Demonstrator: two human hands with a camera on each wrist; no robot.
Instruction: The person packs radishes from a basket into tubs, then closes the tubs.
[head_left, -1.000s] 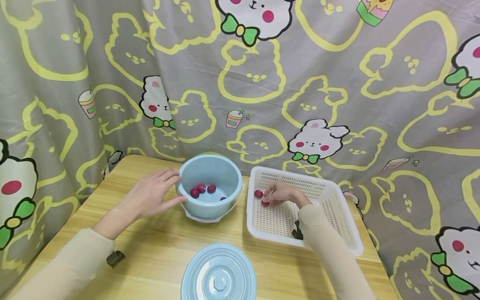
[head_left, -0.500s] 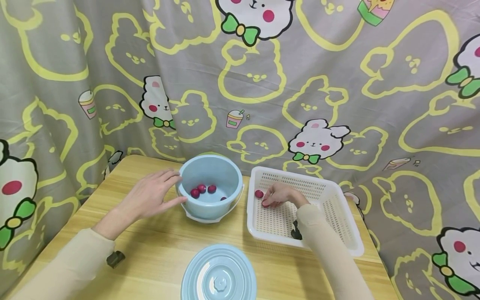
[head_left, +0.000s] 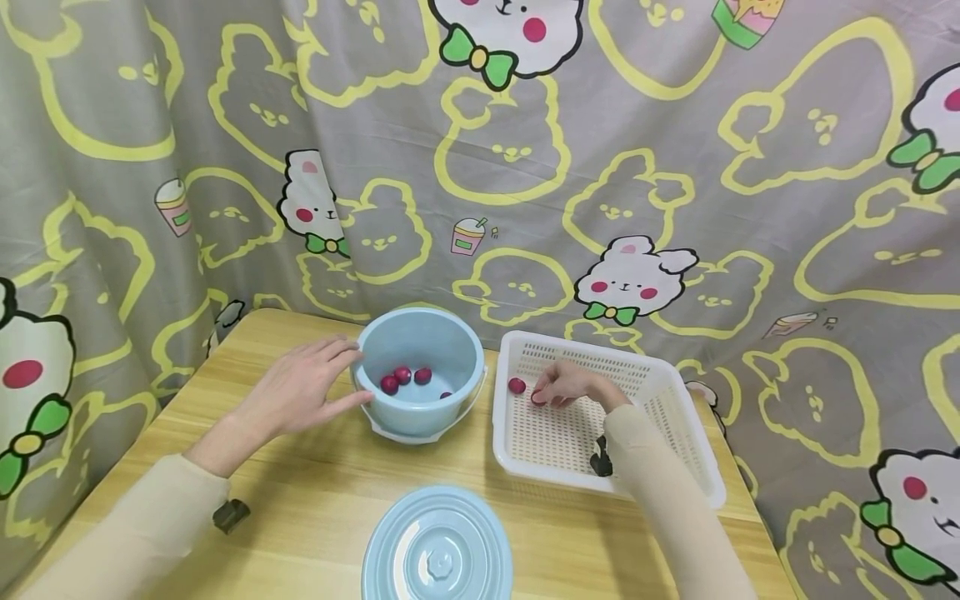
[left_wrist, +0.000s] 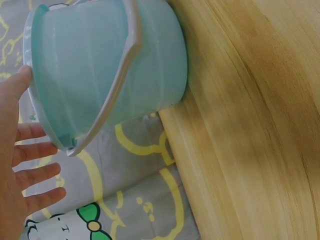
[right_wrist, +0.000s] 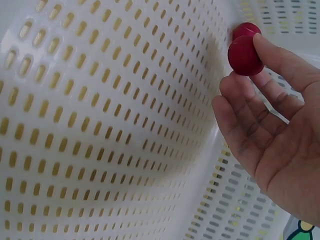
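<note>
In the head view my right hand (head_left: 567, 383) is inside a white perforated plastic basket (head_left: 697, 462). Its thumb and fingers pinch a small, round, dark-red fruit (right_wrist: 245, 55), shown close up in the right wrist view. Just behind that one lies a second red fruit (head_left: 517, 386), near the basket's left wall. My left hand (head_left: 300, 385) touches the rim of a light blue bucket (head_left: 422, 419), its fingers extended and spread. Several more red fruits (head_left: 389, 384) lie at the bottom of the bucket, one of them partly hidden by the front rim.
A round blue lid (head_left: 438, 562) with a knob lies on the wooden table (head_left: 300, 517) in front of the bucket. The bucket's white handle (left_wrist: 117, 82) hangs down its side. A patterned curtain (head_left: 517, 225) stands close behind the table.
My right hand has lifted slightly and shifted a little right with the pinched fruit, away from the other fruit in the basket. The left hand has stayed at the bucket's rim.
</note>
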